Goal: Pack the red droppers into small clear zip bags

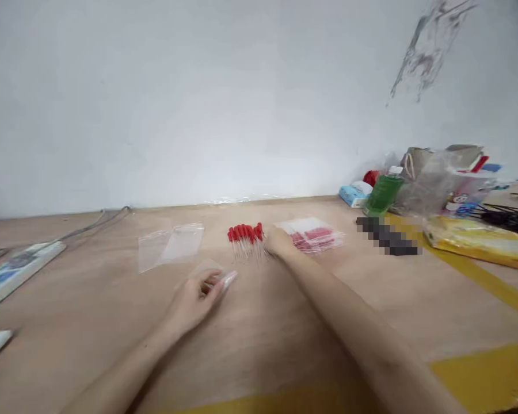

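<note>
Between thumb and fingers, my left hand [198, 299] pinches a small clear plastic bag [229, 280] just above the tabletop. My right hand [278, 240] is closed at the right end of a row of red-headed pieces with thin wire-like legs [244, 233]. Its fingertips touch or nearly touch the nearest ones, and what they hold is hidden. Flat clear zip bags [183, 241] lie to the left of the row. Beside my right hand rests a pile of clear bags with red contents [317, 237].
At the right stand a green bottle [383, 194], a blue tissue pack [352, 196] and a cluttered tub [466, 190]. A yellow plastic package [479, 238] lies nearer. A white power strip [21, 267] with a cable is at the left. A wall rises behind the table.
</note>
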The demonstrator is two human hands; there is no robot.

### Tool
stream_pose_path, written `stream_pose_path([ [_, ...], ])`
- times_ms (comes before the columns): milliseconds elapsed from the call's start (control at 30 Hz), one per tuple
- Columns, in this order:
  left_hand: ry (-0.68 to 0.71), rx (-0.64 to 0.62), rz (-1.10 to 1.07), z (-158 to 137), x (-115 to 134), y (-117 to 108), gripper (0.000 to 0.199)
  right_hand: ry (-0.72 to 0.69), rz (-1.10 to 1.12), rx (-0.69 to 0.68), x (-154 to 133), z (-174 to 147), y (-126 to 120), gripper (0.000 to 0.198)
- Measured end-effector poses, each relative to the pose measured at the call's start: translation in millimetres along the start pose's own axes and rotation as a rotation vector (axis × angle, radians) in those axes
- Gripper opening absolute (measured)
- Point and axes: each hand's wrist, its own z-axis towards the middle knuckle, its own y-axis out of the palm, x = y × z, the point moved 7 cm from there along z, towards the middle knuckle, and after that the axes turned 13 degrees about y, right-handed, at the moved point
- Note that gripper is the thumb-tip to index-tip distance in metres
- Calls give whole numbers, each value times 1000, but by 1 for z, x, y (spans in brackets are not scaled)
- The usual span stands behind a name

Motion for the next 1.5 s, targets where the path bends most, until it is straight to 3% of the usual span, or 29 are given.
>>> stream_pose_path([
  [67,-10,-61,-195,-2,0,14,48,4,-12,-4,-2,0,-1,32],
  [167,64,-132,-304,-3,4,20,46,10,-39,3,-4,0,-5,32],
  [400,496,-377,143,-5,11,10,33,2,-126,65,6,-2,-31,29],
  [500,512,-413,245,-6,10,19,37,-14,-156,95,16,-11,-42,29],
  [667,487,-348,394,-8,26,35,39,-26,-132,128,43,-31,-53,27],
  [733,504,-327,440,-10,34,40,39,-59,8,124,54,-39,-50,29],
  [833,521,-310,488,-13,42,44,39,-153,430,58,65,-55,-37,51],
  [900,514,-295,507,-15,44,46,39,-177,758,-95,69,-68,-19,72],
  [1033,490,-223,514,-15,45,48,38,-58,1241,-354,70,-90,13,96],
  [1200,519,-123,473,-12,45,39,34,-7,1364,-320,67,-97,16,91],
  [1367,597,-192,369,-8,36,29,35,2,1442,-176,72,-92,18,71],
  [1500,563,-223,319,-6,27,28,38,-13,1476,-142,72,-90,22,65],
])
